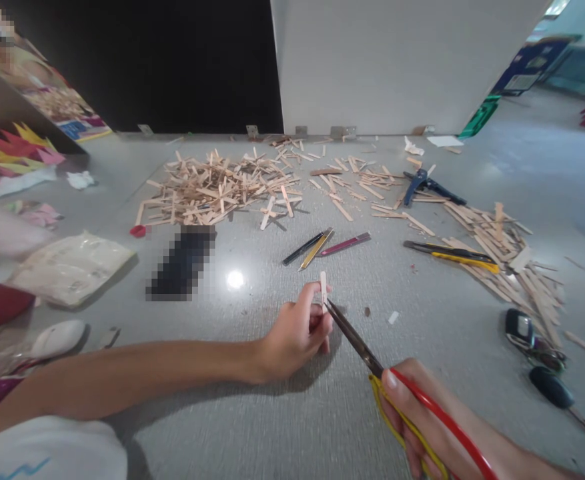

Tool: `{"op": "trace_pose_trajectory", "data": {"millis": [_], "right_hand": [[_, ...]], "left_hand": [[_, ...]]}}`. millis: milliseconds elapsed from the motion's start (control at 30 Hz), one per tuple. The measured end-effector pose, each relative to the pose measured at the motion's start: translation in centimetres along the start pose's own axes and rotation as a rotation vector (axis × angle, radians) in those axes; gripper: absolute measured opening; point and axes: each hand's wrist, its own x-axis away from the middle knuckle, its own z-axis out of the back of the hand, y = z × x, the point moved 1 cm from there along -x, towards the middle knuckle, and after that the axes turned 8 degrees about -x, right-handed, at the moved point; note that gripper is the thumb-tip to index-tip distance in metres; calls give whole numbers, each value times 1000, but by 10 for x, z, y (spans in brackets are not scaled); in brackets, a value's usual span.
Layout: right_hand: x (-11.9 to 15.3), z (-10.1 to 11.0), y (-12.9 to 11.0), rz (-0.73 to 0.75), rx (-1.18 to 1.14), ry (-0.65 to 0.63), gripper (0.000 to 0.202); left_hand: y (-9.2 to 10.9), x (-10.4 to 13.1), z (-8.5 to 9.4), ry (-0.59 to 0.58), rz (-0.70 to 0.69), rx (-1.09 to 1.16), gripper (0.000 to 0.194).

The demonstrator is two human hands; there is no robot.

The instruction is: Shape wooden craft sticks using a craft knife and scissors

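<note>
Pinched upright in the fingers of my left hand (pixel 297 327) is a small wooden stick (pixel 323 287), its upper end showing above the fingertips. My right hand (pixel 422 413) grips a pair of scissors (pixel 355 337) with one red and one yellow handle. The scissors point up and to the left, and their tip meets the stick near my left fingers. Whether the blades are parted around the stick is too small to tell. Just beyond my left hand lie several tweezers (pixel 317 250) in black, yellow and magenta.
Behind is a large heap of wooden sticks (pixel 217 187); more sticks (pixel 502 247) lie at right. A yellow-and-black cutter (pixel 452 257), blue pliers (pixel 425 183) and keys (pixel 549 393) are on the right. A plastic packet (pixel 77 267) and a white mouse (pixel 59 338) lie left.
</note>
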Motion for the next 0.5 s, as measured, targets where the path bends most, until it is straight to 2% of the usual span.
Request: {"op": "trace_pose_trajectory", "data": {"millis": [200, 333, 500], "right_hand": [[-8, -2, 5, -71, -96, -111, 88], [-12, -3, 8, -82, -46, -46, 90], [-12, -8, -1, -112, -62, -23, 89]], "left_hand": [[0, 0, 0, -18, 4, 55, 35], [0, 0, 1, -17, -14, 53, 33], [1, 0, 2, -20, -27, 70, 32]]}}
